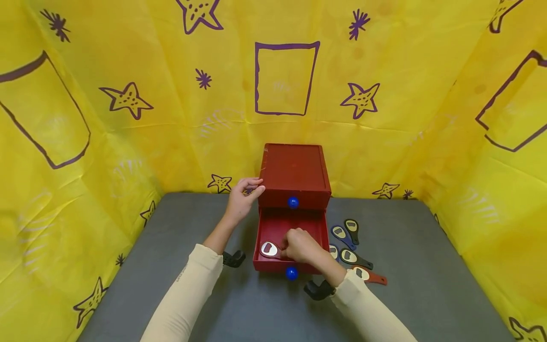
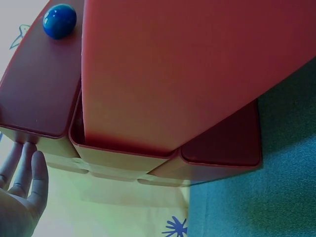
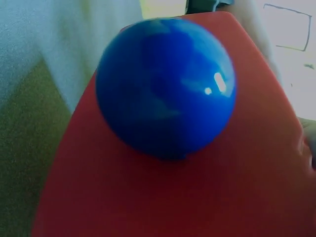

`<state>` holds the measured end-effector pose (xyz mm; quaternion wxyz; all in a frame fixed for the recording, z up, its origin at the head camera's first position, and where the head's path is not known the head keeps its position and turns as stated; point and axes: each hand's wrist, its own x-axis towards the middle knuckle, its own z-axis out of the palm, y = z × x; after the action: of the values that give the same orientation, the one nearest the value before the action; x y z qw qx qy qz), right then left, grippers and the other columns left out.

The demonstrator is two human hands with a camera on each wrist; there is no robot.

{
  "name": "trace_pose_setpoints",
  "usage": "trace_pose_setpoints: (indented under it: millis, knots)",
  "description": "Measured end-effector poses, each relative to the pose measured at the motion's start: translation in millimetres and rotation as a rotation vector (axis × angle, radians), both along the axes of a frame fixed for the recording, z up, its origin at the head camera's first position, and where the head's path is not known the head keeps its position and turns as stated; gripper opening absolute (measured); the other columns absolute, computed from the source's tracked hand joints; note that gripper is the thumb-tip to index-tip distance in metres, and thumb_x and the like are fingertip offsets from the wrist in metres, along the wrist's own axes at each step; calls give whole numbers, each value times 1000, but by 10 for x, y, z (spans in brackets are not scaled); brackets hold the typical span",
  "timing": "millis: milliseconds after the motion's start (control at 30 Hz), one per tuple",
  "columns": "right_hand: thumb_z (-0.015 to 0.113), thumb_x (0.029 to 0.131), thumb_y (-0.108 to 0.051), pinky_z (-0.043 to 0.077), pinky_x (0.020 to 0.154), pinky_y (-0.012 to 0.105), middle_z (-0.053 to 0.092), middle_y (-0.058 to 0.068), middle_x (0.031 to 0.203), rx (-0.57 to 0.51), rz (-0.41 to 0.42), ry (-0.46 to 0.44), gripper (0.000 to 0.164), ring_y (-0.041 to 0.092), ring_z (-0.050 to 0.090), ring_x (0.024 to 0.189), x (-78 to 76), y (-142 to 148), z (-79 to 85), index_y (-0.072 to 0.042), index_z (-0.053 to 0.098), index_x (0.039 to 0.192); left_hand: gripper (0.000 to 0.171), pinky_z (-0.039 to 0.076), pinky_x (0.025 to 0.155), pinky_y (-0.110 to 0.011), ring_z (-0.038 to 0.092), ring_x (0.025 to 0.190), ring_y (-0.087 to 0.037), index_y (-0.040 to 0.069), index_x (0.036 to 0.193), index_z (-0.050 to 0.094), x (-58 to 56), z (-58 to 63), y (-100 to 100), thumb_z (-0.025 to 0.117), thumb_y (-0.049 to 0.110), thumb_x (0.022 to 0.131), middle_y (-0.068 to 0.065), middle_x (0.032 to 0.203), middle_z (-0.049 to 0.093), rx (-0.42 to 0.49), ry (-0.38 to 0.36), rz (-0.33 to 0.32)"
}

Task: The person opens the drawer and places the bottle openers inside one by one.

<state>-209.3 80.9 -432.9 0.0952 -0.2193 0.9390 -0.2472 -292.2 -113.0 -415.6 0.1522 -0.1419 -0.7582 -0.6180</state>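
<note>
A red drawer cabinet (image 1: 295, 166) stands at the back of the grey table, its lower drawer (image 1: 277, 224) pulled out. Inside that drawer, at the front, my right hand (image 1: 301, 244) pinches a bottle opener (image 1: 269, 249) by its reddish handle; the metal head points left. My left hand (image 1: 241, 202) touches the cabinet's upper left side with fairly straight fingertips; the left wrist view also shows this hand (image 2: 22, 197) against the side wall. A blue knob (image 3: 165, 89) on the drawer front fills much of the right wrist view, where most of the right hand is hidden.
Right of the drawer lie several more bottle openers: black (image 1: 352, 230), blue (image 1: 343, 236) and orange-red (image 1: 372, 277) among them. The closed upper drawer has a blue knob (image 1: 293, 203). Yellow cloth walls (image 1: 171, 95) with drawn stars surround the table (image 1: 410, 266).
</note>
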Motion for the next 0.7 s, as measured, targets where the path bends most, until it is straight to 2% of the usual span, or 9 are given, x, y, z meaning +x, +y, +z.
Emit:
trace_pose_setpoints:
  millis: [133, 300, 567, 700]
  knots:
    - [78, 80, -20, 50, 65, 30, 72, 2, 75, -29, -5, -3, 13, 15, 56, 67, 1, 26, 7, -8, 77, 84, 29, 45, 83, -13, 57, 96, -11, -3, 113, 69, -4, -7, -13, 72, 10, 88, -19, 121, 61, 0, -9, 3]
    - [76, 83, -22, 51, 70, 30, 73, 2, 85, -112, -32, -6, 18, 14, 58, 77, 22, 173, 128, -9, 77, 95, 29, 45, 83, -14, 57, 96, -13, -3, 113, 69, -7, -15, -20, 72, 11, 87, -20, 122, 60, -1, -13, 1]
    - [71, 88, -25, 51, 68, 24, 72, -1, 89, -234, -4, 53, 16, 10, 58, 76, 56, 604, 426, -12, 75, 96, 30, 46, 84, -14, 57, 96, -12, -3, 114, 69, -3, -20, -30, 72, 12, 88, -19, 122, 60, -1, -18, -8]
    - [69, 90, -23, 52, 69, 24, 73, 1, 91, -271, -34, 81, 16, 10, 61, 77, 35, 839, 528, -10, 74, 98, 31, 46, 84, -13, 56, 96, -11, -2, 114, 69, -3, -6, -29, 72, 14, 88, -19, 123, 60, 4, -24, -16]
